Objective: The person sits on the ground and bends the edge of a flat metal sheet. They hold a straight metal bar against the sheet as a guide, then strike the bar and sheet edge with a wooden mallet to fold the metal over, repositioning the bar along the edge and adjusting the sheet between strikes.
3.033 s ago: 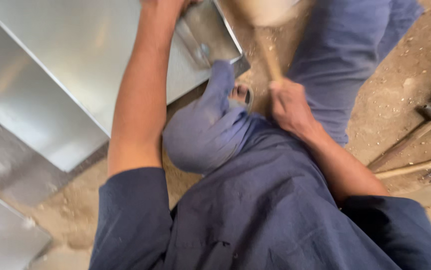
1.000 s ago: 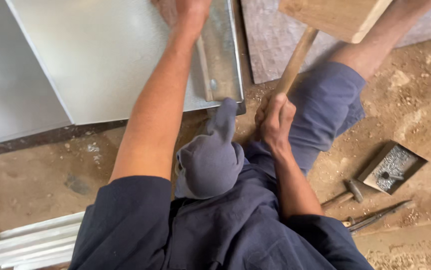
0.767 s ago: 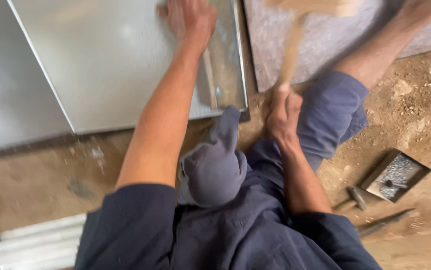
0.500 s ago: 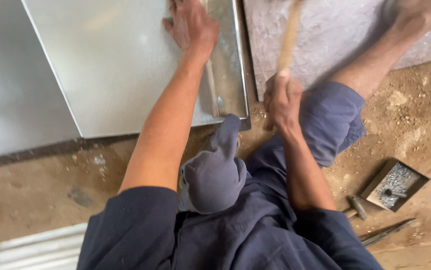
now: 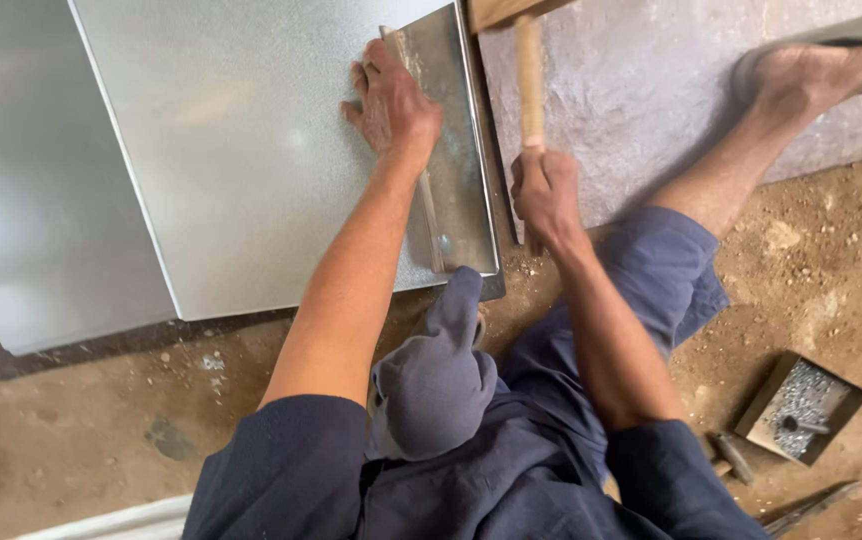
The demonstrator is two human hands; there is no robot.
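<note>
Mallet [image 5: 529, 80] in right hand [image 5: 546, 190]

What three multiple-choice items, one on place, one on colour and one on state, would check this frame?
1. Where does the left hand rest?
A. on the metal sheet
B. on the dirt floor
C. on the small box

2. What colour is the mallet handle?
A. blue
B. light wood
C. black

3. How is the right hand?
A. open and flat
B. closed in a grip on the handle
C. out of view

Answers: A, its palm lies on the sheet near the folded edge; B, the handle is pale brown wood; B, the fingers wrap round the handle.
</note>
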